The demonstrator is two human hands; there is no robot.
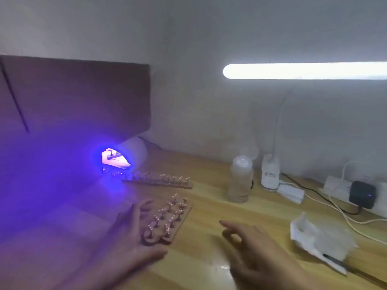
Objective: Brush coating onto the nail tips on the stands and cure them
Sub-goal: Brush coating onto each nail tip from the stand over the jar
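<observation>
Wood, reddish-brown, makes up the near stand (177,225), a narrow board lying at an angle on the table (209,208) with two rows of small upright pegs. Each peg carries a pale nail tip (162,209) that catches the light as tiny bright dots. The left hand (129,233) lies against this board with its fingers straight along the left edge and the thumb reaching across under the near end; it touches the stand and is not curled round it. The right hand (257,248) hovers just right of the stand above the table, fingers loosely spread and apart, holding nothing; motion blur softens it. Beyond the near stand, a second stand (159,182) of the same wood lies crosswise, its row of tips tinted purple toward its left end. Just behind it the curing lamp (134,152) glows bright violet, and inside its mouth a third stand (113,156) shows as a dark bar on the lit floor. A cardboard box (73,95) rises behind and left of the lamp, washed in the violet light. To the right stand a cloudy plastic bottle (240,178) and the white base of a desk lamp (270,172), whose lit bar runs overhead. Farther right, a power strip (335,189) holds a black adapter (362,194), with cables trailing off. Crumpled tissue (318,239) lies near the right edge, with a dark pen-like tool (339,261) on it.
</observation>
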